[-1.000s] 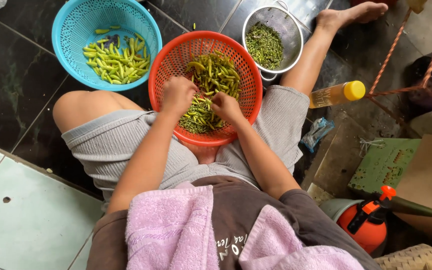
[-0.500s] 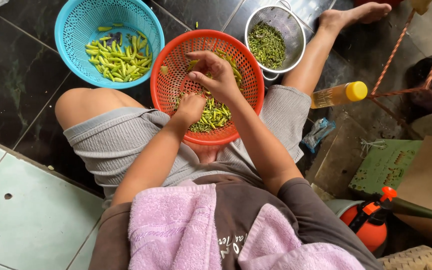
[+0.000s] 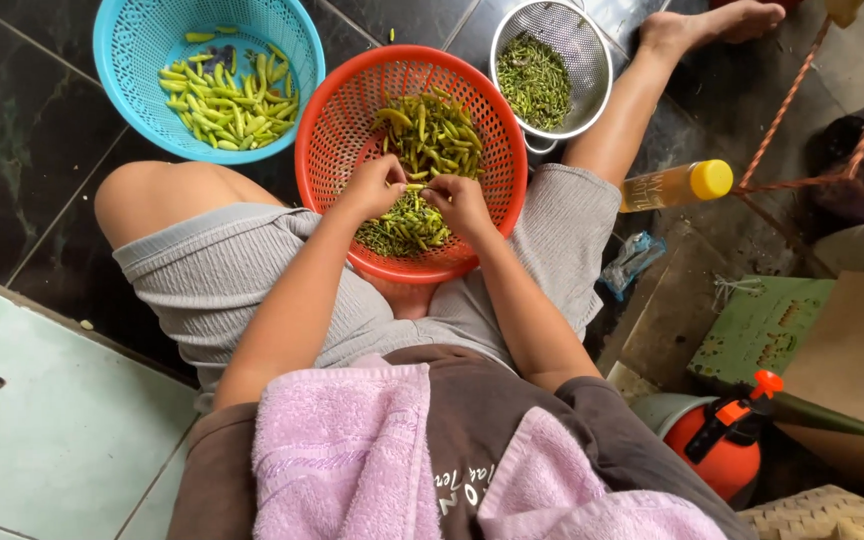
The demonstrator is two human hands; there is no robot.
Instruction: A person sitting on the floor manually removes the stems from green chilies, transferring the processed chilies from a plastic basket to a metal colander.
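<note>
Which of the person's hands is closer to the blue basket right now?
Left. The left hand works over the red basket on the side facing the blue basket; the right hand is beside it, farther from the blue one.

Green chilli (image 3: 414, 188): one small, slender pod, yellow-green, lying roughly level, pinched at either end between the fingertips of two hands. Position: upper centre of the frame, just above the heap below it.

Red basket (image 3: 327, 130): round plastic colander with a perforated lattice wall, orange-red, upright, open top. Position: upper centre of the frame, its near rim resting against the lap.

Chillies in the red basket (image 3: 432, 135): loose heap of slim green and yellow-green pods, lying every way, many with stems. They cover the basket's middle and lower part; the side walls are bare.
</note>
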